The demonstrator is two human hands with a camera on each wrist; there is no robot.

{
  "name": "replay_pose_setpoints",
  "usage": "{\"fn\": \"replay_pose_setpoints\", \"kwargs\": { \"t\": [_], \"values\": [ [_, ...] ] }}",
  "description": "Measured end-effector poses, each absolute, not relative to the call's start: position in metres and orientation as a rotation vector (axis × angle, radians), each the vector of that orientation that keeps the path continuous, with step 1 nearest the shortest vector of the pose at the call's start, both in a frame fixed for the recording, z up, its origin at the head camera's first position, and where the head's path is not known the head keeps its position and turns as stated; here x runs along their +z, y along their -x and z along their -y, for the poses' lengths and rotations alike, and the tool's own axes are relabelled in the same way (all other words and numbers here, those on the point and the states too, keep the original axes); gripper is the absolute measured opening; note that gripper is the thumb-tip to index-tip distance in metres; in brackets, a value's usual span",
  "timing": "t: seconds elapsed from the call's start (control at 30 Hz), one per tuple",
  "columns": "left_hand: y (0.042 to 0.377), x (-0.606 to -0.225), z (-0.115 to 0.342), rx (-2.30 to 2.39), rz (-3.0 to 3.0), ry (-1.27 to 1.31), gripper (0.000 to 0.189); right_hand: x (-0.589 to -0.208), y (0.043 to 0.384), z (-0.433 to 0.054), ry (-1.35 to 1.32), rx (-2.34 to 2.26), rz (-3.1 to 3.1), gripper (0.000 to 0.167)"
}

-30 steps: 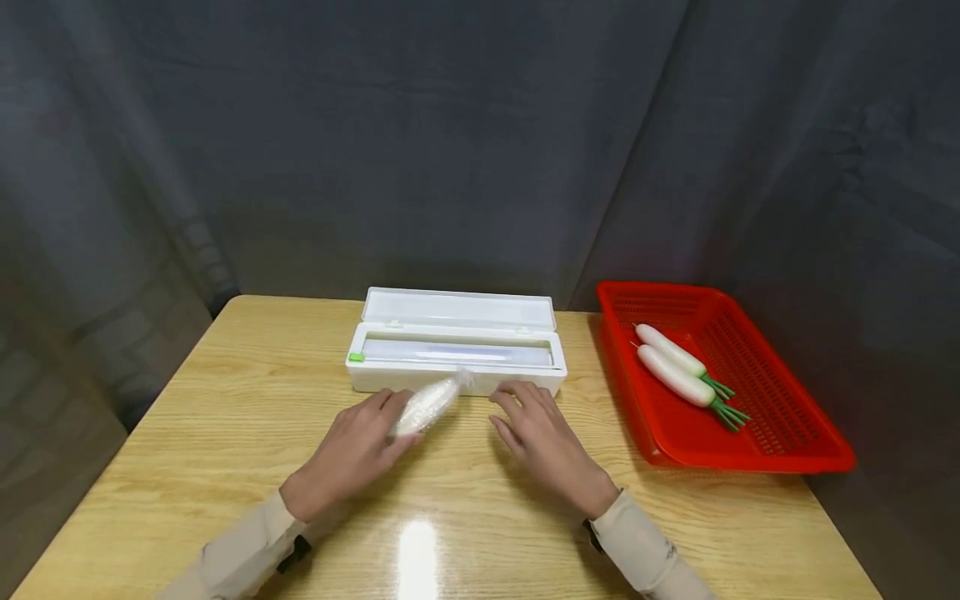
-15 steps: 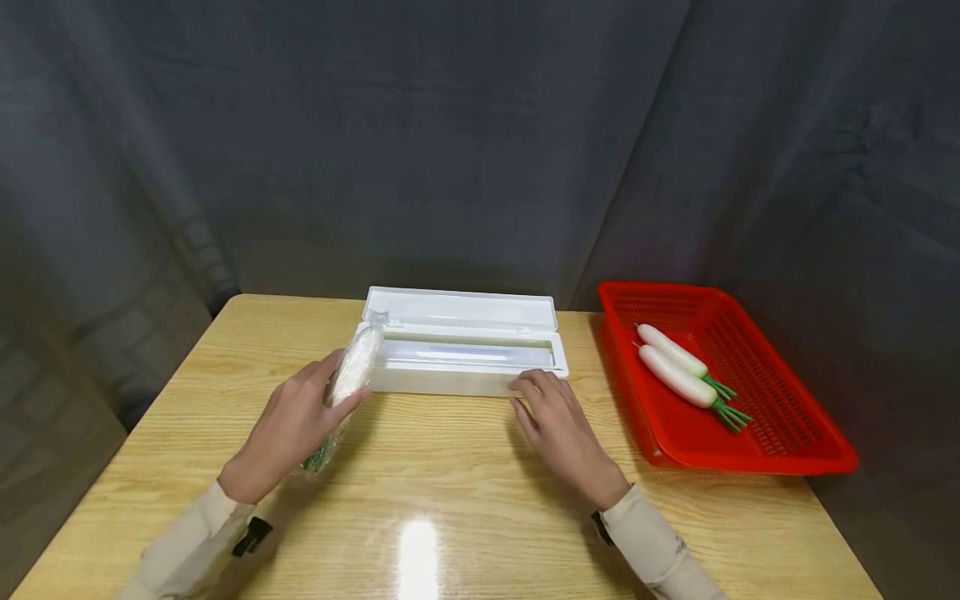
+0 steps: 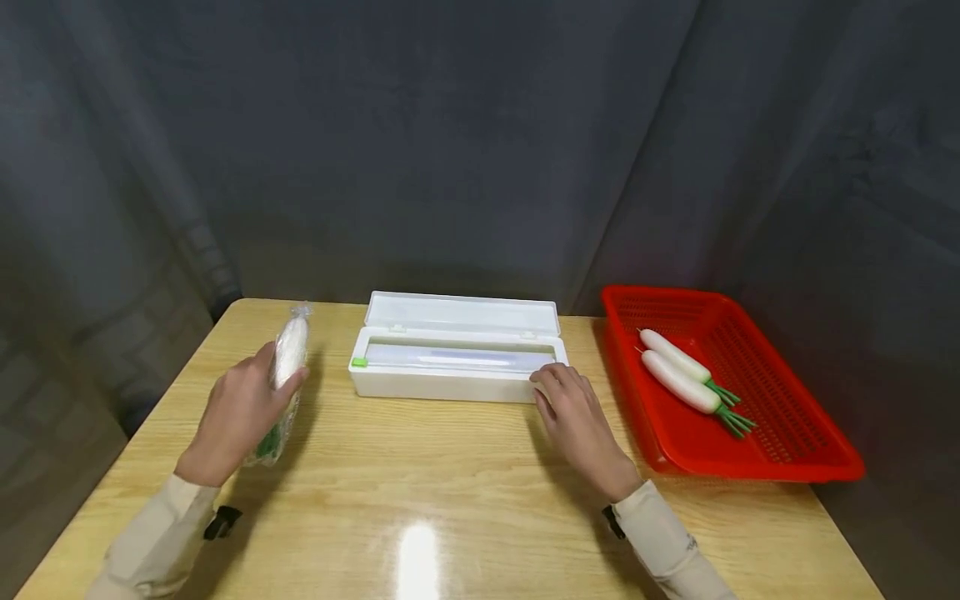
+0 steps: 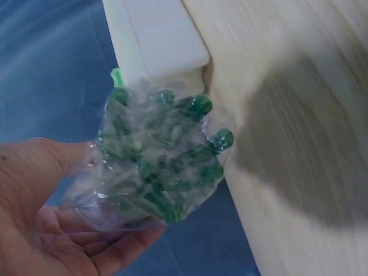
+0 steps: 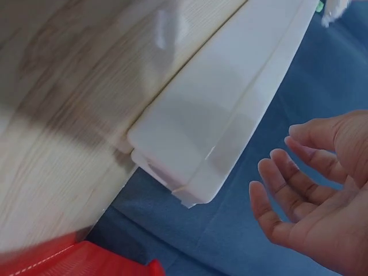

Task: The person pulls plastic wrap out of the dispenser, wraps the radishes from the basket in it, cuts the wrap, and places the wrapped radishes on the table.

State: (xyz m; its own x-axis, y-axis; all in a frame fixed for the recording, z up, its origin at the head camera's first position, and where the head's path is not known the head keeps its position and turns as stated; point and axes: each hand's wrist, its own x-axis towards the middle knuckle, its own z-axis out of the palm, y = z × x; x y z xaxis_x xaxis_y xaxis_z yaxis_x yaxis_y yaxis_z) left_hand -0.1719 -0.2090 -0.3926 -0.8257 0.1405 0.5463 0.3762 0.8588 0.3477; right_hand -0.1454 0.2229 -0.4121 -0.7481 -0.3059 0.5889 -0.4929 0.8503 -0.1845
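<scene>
Wooden table (image 3: 375,483): left grip (image 3: 240,404) pinching wrapped radish (image 3: 291,350); right grip (image 3: 579,421) loosely spread near white box (image 3: 442,386); right sleeve mark (image 3: 691,543) unreadable.

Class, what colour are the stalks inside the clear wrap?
The stalks are green, seen best in the left wrist view.

A pale wood-grain table (image 3: 450,467), with a rounded far left corner, bears a glossy glare (image 3: 417,562) near its front; a long white box (image 3: 442,386) sits toward the far edge, lid (image 3: 461,313) raised behind it; a red basket (image 3: 757,469) stands to the right, its rim reaching past the table's right edge.
</scene>
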Motion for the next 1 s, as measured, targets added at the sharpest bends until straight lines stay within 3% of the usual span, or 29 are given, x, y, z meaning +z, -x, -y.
{"fn": "replay_pose_setpoints", "kwargs": {
  "t": [1.0],
  "values": [
    [0.190,-0.416,0.228,-0.648,2.776,0.250,0.042,-0.417,0.164,-0.237,-0.476,0.574,2.545,0.016]
  ]
}}
